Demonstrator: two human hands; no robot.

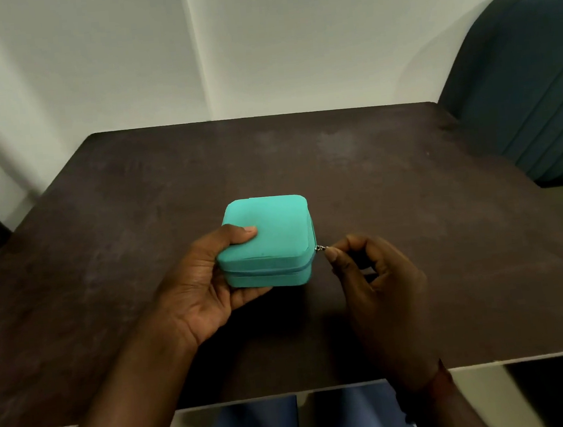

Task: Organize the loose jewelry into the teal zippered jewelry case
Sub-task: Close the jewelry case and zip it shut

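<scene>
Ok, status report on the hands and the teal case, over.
Left hand grips closed teal zippered jewelry case. Right hand pinches small metal zipper pull. No loose jewelry visible on dark table.

A person's left hand point(197, 283) grips a closed teal case point(268, 238) on a dark brown table point(409, 201), thumb pressed on the lid and palm wrapped around the case's left side. The right hand point(378, 272) pinches the small metal zipper pull point(320, 248) at the case's near right corner between thumb and forefinger, the other fingers point(375, 269) curled in. The zipper band runs shut along the front of the case. A teal chair point(529, 86) stands at the table's far right corner, against a white wall point(257, 43). Blue-clad knees point(259, 425) show below the table's near edge.
</scene>
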